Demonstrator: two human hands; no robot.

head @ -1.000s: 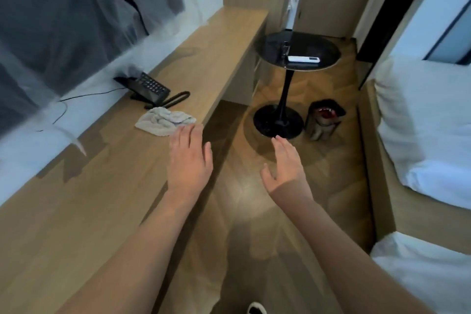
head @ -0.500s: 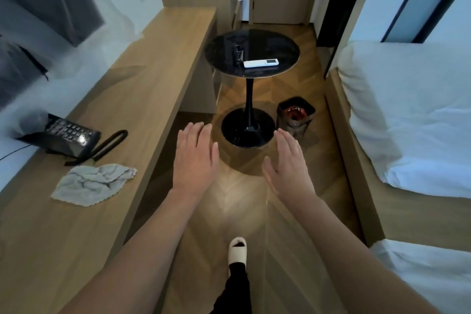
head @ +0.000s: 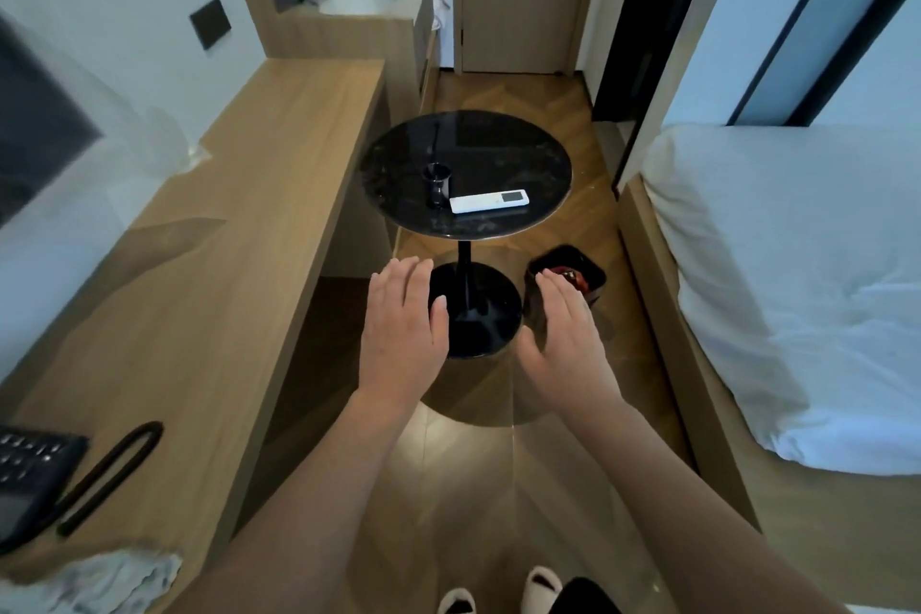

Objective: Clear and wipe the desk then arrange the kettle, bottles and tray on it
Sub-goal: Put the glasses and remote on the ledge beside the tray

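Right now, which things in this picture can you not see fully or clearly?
- Phone: cut off by the left edge of the head view.
- Cloth: blurred and cut by the bottom edge.
- Bin: partly hidden by the right hand; contents unclear.
- Items by the sink: too small to identify.

The desk (head: 209,294) is a long, light wooden counter running along the white wall, ending beside the sink unit. A crumpled grey cloth (head: 107,578) lies on the desk's near end, close to its front edge.
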